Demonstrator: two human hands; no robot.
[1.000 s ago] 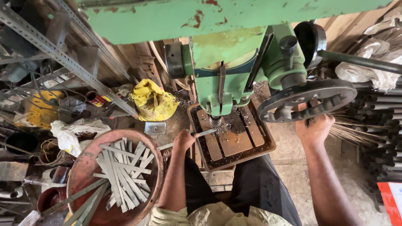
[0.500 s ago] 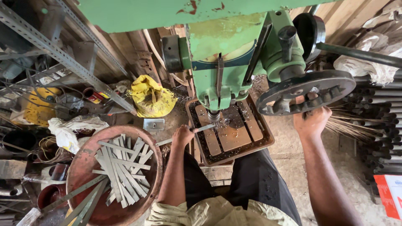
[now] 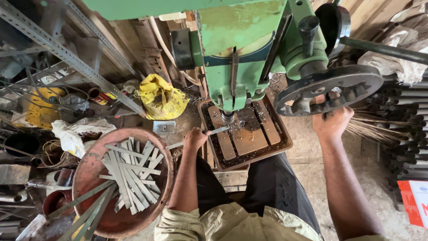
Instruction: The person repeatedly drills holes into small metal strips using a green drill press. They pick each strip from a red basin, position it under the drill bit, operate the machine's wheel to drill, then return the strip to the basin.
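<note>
My left hand (image 3: 195,139) grips a flat grey metal strip (image 3: 217,130) whose far end lies under the spindle (image 3: 228,117) of a green drill press (image 3: 243,53). The strip rests on the rusty press table (image 3: 245,140), which is covered in dark metal chips. On the right, my right hand (image 3: 332,120) holds the underside of the dark round handwheel (image 3: 327,89). At lower left a round reddish metal pan (image 3: 89,178) holds several similar grey strips (image 3: 129,172).
A yellow crumpled bag (image 3: 161,99) lies behind the pan, a white rag (image 3: 73,131) at left. Slotted steel angle bars (image 3: 67,56) cross the upper left. Dark pipes (image 3: 408,134) are stacked at right, with thin rods (image 3: 363,127) under the wheel. My dark trousers (image 3: 267,187) fill the bottom middle.
The view has shifted and come nearer to the press. My left hand still holds the strip under the spindle, my right hand stays on the handwheel, which has turned slightly.
</note>
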